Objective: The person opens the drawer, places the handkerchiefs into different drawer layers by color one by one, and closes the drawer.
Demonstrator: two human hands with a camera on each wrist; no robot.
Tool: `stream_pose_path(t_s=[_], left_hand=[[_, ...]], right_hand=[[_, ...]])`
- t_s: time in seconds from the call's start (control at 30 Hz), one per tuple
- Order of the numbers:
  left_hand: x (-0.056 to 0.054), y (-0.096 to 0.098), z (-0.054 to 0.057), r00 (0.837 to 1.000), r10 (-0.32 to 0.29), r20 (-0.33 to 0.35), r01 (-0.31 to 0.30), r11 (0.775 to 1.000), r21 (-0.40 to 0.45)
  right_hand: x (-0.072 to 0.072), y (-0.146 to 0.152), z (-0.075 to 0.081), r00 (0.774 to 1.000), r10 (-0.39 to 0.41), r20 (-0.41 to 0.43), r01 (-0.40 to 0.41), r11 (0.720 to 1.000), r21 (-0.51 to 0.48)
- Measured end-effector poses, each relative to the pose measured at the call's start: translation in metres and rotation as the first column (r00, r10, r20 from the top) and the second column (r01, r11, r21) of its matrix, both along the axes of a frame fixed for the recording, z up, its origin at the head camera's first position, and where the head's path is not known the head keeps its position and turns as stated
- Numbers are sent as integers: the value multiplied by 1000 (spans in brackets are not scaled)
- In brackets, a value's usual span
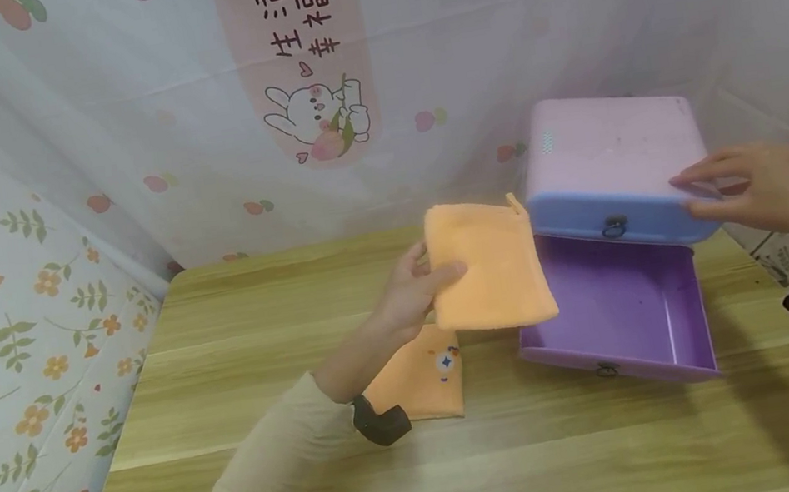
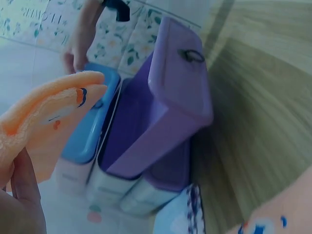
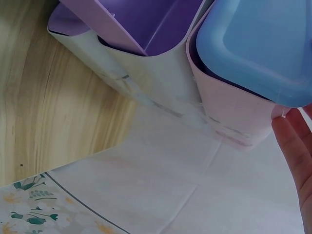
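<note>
My left hand (image 1: 405, 295) grips a folded orange towel (image 1: 492, 266) by its left edge, thumb in front. The towel has a small loop at its upper right corner and hangs beside the small drawer cabinet (image 1: 614, 135). The cabinet's middle purple drawer (image 1: 610, 300) is pulled out, and its inside shows bare. Above it, the blue top drawer (image 1: 572, 213) is closed. My right hand (image 1: 772, 184) touches the cabinet's upper right corner with extended fingers. Another folded orange towel (image 1: 424, 376) with a printed motif lies on the table under my left forearm.
A wood-grain table (image 1: 263, 332) carries the cabinet at its right side. A closed purple bottom drawer (image 2: 170, 168) sits below the pulled-out one. Printed curtain cloth (image 1: 198, 139) hangs behind the table, and flowered cloth (image 1: 20, 332) covers the left side.
</note>
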State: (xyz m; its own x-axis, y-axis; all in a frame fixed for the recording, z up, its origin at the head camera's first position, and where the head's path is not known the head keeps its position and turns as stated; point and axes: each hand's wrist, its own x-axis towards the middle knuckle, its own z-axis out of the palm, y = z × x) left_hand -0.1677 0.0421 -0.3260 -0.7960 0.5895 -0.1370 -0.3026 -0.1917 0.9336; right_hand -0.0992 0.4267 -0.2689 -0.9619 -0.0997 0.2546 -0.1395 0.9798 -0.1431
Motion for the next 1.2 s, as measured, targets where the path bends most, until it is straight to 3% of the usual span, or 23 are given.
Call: stream_pose_path(t_s=[0.27, 0.83, 1.2], left_hand=[[12, 28, -11, 992, -123, 2, 123, 992, -24], [22, 74, -14, 974, -175, 146, 178, 984, -7], [24, 108, -29, 944, -192, 269, 209, 977, -34]], right_hand=[[0, 0, -1, 1000, -4, 9, 4, 1000, -19], [1, 2, -3, 1000, 22, 3, -22, 999, -49], [2, -1, -1, 1000, 20, -1, -20, 1000, -24]])
